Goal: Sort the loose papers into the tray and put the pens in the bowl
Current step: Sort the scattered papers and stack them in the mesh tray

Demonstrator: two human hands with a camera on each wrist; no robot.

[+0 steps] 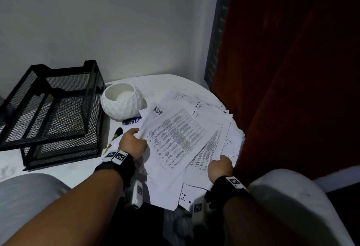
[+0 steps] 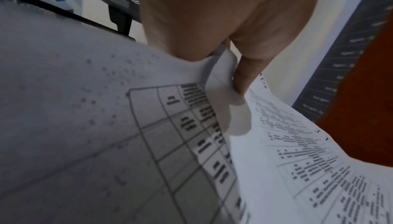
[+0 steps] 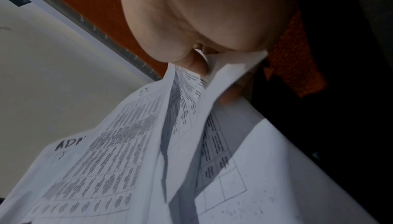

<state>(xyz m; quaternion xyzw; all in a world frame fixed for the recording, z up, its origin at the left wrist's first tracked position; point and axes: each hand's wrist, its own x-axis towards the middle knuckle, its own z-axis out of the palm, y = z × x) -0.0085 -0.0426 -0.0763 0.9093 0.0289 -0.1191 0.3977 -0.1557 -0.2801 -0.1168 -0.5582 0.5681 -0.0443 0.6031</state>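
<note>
A messy pile of printed papers (image 1: 181,136) covers the right half of the white table (image 1: 64,165). My left hand (image 1: 132,142) grips the pile's left edge, thumb on top; the left wrist view shows the sheets (image 2: 287,152) pinched between thumb and fingers (image 2: 246,69). My right hand (image 1: 221,167) grips the near right edge, and the right wrist view shows its fingers (image 3: 197,62) curled round several sheets (image 3: 119,160). The black mesh tray (image 1: 56,109) stands at the left. The white faceted bowl (image 1: 121,101) sits between tray and papers. A dark pen (image 1: 117,132) lies beside my left hand.
A blue-printed item (image 1: 132,121) pokes out under the papers by the bowl. A dark red curtain (image 1: 292,70) hangs close on the right. White chair arms (image 1: 292,197) flank the near side. Some sheets overhang the table's near edge.
</note>
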